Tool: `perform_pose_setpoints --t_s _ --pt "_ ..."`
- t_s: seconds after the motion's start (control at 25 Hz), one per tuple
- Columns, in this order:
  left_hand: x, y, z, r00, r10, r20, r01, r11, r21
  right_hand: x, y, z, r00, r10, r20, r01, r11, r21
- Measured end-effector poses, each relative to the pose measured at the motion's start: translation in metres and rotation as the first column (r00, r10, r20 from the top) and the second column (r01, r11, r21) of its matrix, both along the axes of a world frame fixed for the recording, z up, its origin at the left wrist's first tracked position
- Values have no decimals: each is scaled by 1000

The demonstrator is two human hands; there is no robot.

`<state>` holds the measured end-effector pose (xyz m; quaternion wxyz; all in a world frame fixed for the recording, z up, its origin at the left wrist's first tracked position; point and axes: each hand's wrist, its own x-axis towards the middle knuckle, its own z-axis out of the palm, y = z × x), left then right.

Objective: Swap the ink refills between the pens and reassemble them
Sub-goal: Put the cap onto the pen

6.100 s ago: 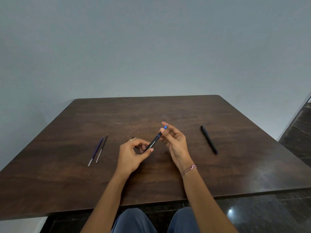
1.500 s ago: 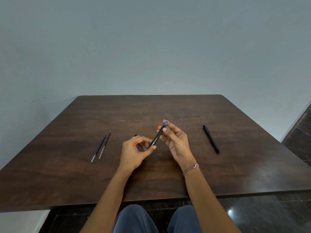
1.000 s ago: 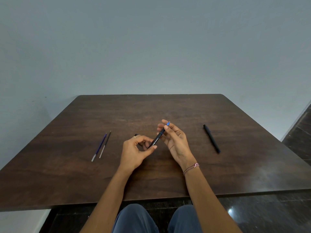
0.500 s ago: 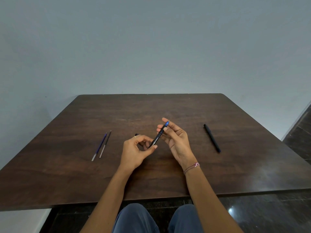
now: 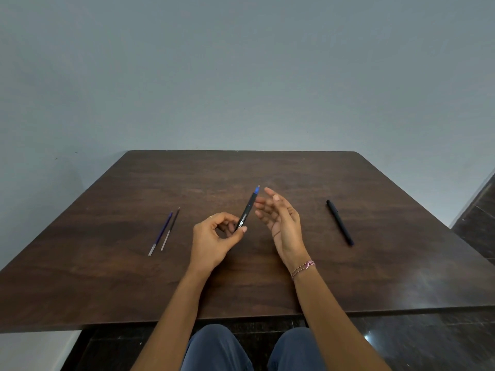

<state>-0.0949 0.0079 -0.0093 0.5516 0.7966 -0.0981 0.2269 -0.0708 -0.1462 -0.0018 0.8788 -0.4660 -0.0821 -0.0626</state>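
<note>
- A pen [image 5: 247, 210] is pinched upright by the left hand [image 5: 214, 236], apparently for inspection.
- The right hand [image 5: 281, 218] is spread wide, empty.
- Two refills [image 5: 164, 231] are left aside on the surface [image 5: 348, 277].

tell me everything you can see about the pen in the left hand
The pen is a slim, dark barrel that looks like plastic, with white printing near its lower end and a blue tip at the top. It is held in the air above the table, tilted with the blue end pointing up and away from the person. The left hand pinches its lower end between thumb and fingers. The right hand is open beside it and does not touch it.
</note>
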Motion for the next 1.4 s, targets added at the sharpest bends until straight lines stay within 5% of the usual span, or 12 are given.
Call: perform_pose_setpoints --t_s 0.12,0.24,0.44,0.56,0.64,1.24,1.32,1.4 --pt "5 6 -1 993 102 -59 -108 986 -129 4 8 -10 998 -38 40 45 978 -202" --pt "7 10 -1 976 187 -109 -204 961 -184 8 17 -19 989 -86 118 136 832 -538" --pt "8 11 0 959 265 -101 -280 940 -194 13 25 -24 973 100 208 178 245 -953" --pt "6 11 1 958 271 -98 -284 943 -171 12 31 -26 943 229 242 258 -45 -965" --pt "5 10 1 959 263 -105 -278 945 -173 12 33 -27 935 256 246 286 -132 -949" --pt "5 8 0 973 187 -138 -208 965 -162 6 28 -18 932 69 357 361 -60 -931" --pt "4 7 0 975 168 -148 -189 971 -147 7 26 -17 935 -29 353 354 15 -935" --pt "4 6 1 978 154 -143 -174 975 -140 8 22 -18 925 -197 325 361 193 -912"
